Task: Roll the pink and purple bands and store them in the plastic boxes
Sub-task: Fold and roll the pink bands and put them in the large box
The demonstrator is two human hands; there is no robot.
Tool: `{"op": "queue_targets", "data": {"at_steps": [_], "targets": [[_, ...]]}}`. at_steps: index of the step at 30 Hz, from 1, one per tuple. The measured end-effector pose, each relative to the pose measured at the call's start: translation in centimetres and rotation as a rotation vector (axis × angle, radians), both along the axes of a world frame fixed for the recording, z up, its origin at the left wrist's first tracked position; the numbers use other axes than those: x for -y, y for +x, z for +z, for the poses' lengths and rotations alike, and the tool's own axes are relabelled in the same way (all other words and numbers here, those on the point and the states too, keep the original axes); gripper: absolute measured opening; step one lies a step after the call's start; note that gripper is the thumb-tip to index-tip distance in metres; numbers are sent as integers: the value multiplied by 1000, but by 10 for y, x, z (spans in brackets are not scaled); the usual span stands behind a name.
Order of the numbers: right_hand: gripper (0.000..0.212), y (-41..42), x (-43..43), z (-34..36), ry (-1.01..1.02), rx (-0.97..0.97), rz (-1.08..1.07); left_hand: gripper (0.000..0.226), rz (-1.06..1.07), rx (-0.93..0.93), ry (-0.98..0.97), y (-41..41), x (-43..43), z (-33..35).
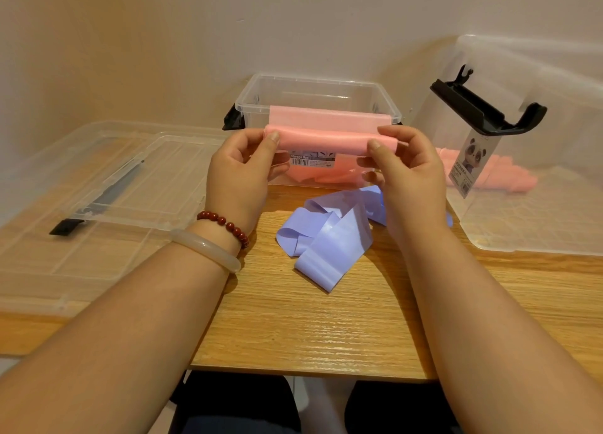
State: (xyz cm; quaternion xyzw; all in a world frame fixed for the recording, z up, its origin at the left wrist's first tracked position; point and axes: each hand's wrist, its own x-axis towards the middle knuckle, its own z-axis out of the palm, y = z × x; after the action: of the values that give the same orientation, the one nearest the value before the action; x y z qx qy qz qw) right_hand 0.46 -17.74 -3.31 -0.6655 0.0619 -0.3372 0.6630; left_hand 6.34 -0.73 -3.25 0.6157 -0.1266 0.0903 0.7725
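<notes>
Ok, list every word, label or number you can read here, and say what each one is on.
"Storage Box": on the label on the front of the small clear box, its top hidden behind the pink band.
The barcode and small print on that label are too small to read.
The panda label on the large clear box has a panda picture and lines of print, too blurred to read.
No other text shows.

Illumination is soft, warm and moderate; shadows are faint and diffuse. Weak sheen shows on the purple band (329,247) and on the counter (310,332) at lower centre. Wide-angle distortion bows straight edges toward the frame borders. Overall sharpness is slightly soft.
</notes>
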Motion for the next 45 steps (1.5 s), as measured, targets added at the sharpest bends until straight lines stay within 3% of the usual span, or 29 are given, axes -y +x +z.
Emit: {"op": "queue_targets", "data": {"at_steps": [9,14,26,30,33,36,45], "targets": [[5,0,-1,3,-31,-22,-44,15,-32,4,-37,-1,0,1],[18,-1,-1,3,25,-47,65,5,-1,-33,-25,0,1,1],[6,-1,-2,3,-68,-67,-84,14,-56,31,4,-1,-1,1],[7,-3,-4,5,9,-66,17,8,-12,13,3,0,0,1],[22,-5,-5,8,17,-52,52,3,-3,-15,-9,0,0,0],[17,-6,-6,8,-15,-51,29,2,-13,3,15,0,0,0],[5,-6,-4,6,-28,-78,-46,21,-88,40,-2,0,0,-1]]}}
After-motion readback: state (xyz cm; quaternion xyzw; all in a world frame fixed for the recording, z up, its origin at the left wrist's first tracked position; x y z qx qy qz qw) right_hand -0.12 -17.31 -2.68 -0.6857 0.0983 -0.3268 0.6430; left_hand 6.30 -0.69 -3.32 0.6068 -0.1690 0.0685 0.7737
